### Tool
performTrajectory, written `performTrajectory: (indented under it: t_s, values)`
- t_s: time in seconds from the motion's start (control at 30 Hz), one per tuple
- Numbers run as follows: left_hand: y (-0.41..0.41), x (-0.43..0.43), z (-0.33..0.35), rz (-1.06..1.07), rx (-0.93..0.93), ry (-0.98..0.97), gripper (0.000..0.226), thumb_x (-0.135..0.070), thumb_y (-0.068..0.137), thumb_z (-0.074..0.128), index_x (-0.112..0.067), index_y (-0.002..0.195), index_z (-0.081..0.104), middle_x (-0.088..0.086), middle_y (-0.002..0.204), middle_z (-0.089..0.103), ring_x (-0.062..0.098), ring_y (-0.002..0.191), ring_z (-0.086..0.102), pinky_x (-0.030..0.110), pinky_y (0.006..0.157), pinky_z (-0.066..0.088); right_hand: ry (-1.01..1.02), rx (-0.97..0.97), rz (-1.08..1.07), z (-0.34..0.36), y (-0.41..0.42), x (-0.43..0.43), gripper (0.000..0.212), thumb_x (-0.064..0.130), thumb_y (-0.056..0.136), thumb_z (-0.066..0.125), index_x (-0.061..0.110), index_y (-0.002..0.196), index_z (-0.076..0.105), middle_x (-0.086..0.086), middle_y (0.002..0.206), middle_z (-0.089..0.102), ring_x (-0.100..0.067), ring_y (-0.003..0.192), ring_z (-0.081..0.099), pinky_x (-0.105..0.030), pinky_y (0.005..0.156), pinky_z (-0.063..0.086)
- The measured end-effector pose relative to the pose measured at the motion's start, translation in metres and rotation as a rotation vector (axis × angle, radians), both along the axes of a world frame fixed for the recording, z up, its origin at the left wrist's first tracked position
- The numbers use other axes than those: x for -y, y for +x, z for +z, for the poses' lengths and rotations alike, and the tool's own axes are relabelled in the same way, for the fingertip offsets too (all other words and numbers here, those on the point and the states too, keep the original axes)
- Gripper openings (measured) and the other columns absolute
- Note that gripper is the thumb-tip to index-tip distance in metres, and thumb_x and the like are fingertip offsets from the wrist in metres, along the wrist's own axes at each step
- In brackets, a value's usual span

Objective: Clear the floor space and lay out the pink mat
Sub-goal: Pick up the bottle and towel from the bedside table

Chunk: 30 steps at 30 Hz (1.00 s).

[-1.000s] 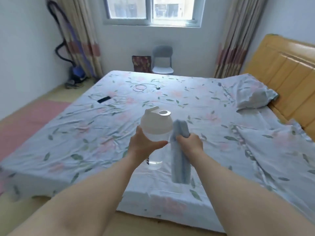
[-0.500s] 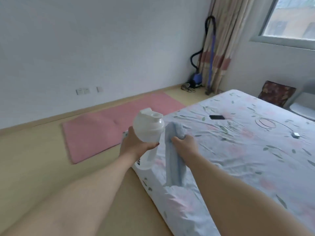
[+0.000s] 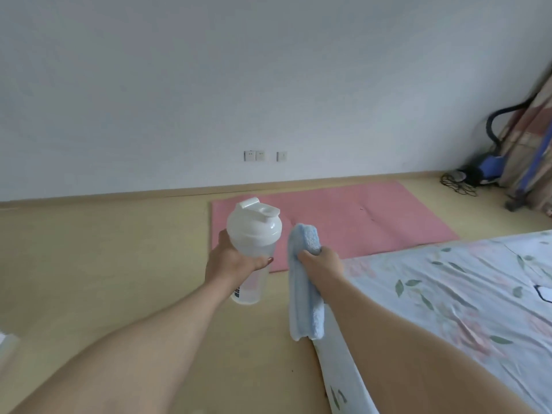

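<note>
The pink mat (image 3: 352, 222) lies flat on the floor (image 3: 104, 264). Its far long edge runs just beside the baseboard under the white wall (image 3: 209, 85). Its left short edge shows straight and whole. Part of its near edge is hidden behind the bottle (image 3: 254, 231) and the towel (image 3: 304, 294). Further right, the bed (image 3: 448, 294) covers that edge, and whether sheet and mat touch cannot be told.

Left of the mat, bare floor runs wide to the picture's side. Right of the mat, a strip of bare floor lies before a tangled cable (image 3: 457, 183), a blue vacuum (image 3: 490, 167) and a striped curtain (image 3: 531, 150) in the corner. Above the mat's left end, three sockets (image 3: 255, 155) sit low on the wall.

Both hands are held up in front of the mat's near left corner. The left hand (image 3: 230, 264) grips the bottle below its white lid, fingers (image 3: 264, 262) wrapped round the clear body, which stands nearly upright. The right hand (image 3: 324, 259) clasps the folded blue towel near its top, fingers (image 3: 307, 253) curled into the cloth, and the rest hangs down over the bed's corner.
</note>
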<state>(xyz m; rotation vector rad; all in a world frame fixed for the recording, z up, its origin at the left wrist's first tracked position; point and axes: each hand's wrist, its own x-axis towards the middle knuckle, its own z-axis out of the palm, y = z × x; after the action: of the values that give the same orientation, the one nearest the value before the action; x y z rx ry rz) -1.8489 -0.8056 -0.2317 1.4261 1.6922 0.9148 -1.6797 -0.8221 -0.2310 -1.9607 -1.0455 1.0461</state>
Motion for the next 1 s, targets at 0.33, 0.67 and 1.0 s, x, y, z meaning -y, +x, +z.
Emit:
performTrajectory:
  t_s: [0.33, 0.67, 1.0]
  values:
    - [-0.098, -0.206, 0.003, -0.081, -0.036, -0.037, 0.082, -0.032, 0.063, 0.085, -0.02, 0.129, 0.038, -0.01, 0.103, 0.052, 0.021, 0.107, 0.056, 0.027, 0.078, 0.045, -0.039, -0.047, -0.081, -0.008, -0.11, -0.2, 0.016, 0.023, 0.084, 0.052, 0.016, 0.072, 0.044, 0.003, 0.068, 0.045, -0.012, 0.056, 0.042, -0.024, 0.05, 0.033]
    - [-0.145, -0.394, -0.022, -0.186, -0.102, -0.083, 0.083, -0.035, 0.06, 0.086, -0.024, 0.128, 0.04, -0.012, 0.105, 0.054, 0.021, 0.109, 0.058, 0.028, 0.08, 0.049, -0.078, -0.086, -0.172, -0.039, -0.155, -0.367, 0.017, 0.021, 0.083, 0.052, 0.014, 0.071, 0.042, 0.003, 0.067, 0.043, -0.013, 0.057, 0.039, -0.025, 0.052, 0.032]
    - [-0.141, -0.579, -0.055, -0.354, -0.176, -0.12, 0.081, -0.037, 0.055, 0.086, -0.024, 0.124, 0.046, -0.009, 0.107, 0.063, 0.02, 0.1, 0.059, 0.026, 0.078, 0.048, -0.098, -0.16, -0.364, -0.074, -0.175, -0.53, 0.012, 0.02, 0.081, 0.051, 0.013, 0.076, 0.042, 0.002, 0.068, 0.043, -0.017, 0.059, 0.039, -0.026, 0.054, 0.031]
